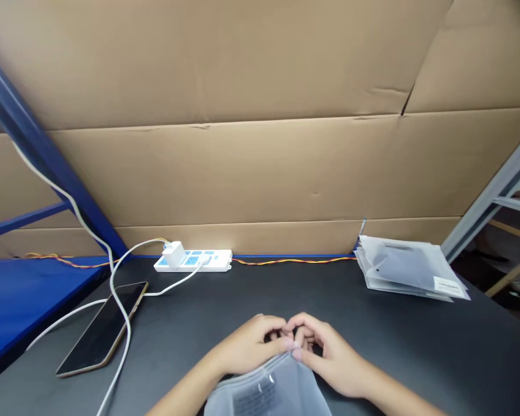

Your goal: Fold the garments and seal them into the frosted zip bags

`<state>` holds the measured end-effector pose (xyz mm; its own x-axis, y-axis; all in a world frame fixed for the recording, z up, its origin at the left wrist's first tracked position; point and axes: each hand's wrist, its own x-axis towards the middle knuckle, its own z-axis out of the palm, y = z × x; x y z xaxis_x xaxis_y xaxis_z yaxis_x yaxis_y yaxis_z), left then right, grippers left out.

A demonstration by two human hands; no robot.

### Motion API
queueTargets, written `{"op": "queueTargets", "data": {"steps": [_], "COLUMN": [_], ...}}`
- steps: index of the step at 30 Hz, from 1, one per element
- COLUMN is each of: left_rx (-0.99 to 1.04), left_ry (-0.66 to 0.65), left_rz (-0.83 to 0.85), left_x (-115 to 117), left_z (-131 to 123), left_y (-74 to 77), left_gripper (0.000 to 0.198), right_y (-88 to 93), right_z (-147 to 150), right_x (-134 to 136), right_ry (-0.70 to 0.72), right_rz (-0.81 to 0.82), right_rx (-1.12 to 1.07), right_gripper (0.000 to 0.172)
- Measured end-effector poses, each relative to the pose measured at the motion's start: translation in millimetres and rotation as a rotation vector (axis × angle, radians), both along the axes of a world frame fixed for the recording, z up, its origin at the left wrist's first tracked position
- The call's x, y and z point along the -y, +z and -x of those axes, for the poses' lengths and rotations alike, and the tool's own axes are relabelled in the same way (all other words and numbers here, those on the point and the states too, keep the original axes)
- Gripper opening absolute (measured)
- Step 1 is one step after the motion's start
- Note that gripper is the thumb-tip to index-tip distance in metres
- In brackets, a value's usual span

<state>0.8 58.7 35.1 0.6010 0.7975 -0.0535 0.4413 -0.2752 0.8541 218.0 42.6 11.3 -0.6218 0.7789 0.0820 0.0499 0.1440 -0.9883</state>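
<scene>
A frosted plastic bag point(294, 384) with a block of dark print lies at the near edge of the table, its lower part cut off by the picture. My left hand point(255, 346) pinches the bag's top edge, thumb pointing right. My right hand point(329, 358) meets it there, with thumb and curled fingers closed on the same top corner. The fingertips of both hands touch or nearly touch. Whatever lies between them, apart from the bag's edge, is too small to make out.
A stack of clear plastic sleeves point(407, 268) lies at the back right. On the left are a tablet point(104, 329), a white cable point(123, 315) crossing it, and a white power strip point(219, 260) with a plugged-in charger point(173, 254). Cardboard point(260, 173) walls the back; blue posts point(65, 167) stand left.
</scene>
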Motion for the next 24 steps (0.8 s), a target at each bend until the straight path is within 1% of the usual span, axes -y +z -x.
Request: {"op": "queueTargets", "data": {"steps": [2,4,6,8,12,14,16,19,21,24], "left_rx": [0.037,0.051,0.031,-0.009,-0.093,-0.133,-0.176,-0.171,-0.112,-0.055], "left_ry": [0.020,0.034,0.016,-0.010,-0.080,-0.110,-0.114,-0.051,-0.017,-0.064], "left_rz": [0.031,0.056,0.040,-0.007,-0.070,-0.069,-0.063,-0.064,-0.039,-0.017], "left_x": [6,7,7,5,0,-4,-9,-13,-13,-9], "left_z": [-9,-12,-11,-7,6,17,27,36,36,30], "left_y": [-3.1,-3.9,-2.6,0.8,12.2,17.2,19.2,16.1,12.5,9.0], "left_gripper": [0.022,0.023,0.022,0.020,0.020,0.022,0.023,0.025,0.024,0.029], "right_y": [1.3,1.7,1.4,0.9,1.1,1.5,0.6,-4.9,-9.9,-12.9], "right_z": [3,4,4,1,-15,-28,-41,-50,-48,-42], "right_x": [4,5,4,2,-12,-23,-35,-46,-48,-43], "right_ry": [0.027,0.032,0.016,-0.025,-0.210,-0.316,-0.425,-0.571,-0.603,-0.633], "right_rz": [-0.002,0.012,0.013,0.001,-0.043,-0.082,-0.135,-0.252,-0.334,-0.485], "right_rx": [-0.047,-0.076,-0.074,-0.071,-0.124,-0.136,-0.133,-0.075,0.009,0.156], "right_gripper": [0.021,0.024,0.026,0.025,0.018,0.019,0.021,0.024,0.023,0.021]}}
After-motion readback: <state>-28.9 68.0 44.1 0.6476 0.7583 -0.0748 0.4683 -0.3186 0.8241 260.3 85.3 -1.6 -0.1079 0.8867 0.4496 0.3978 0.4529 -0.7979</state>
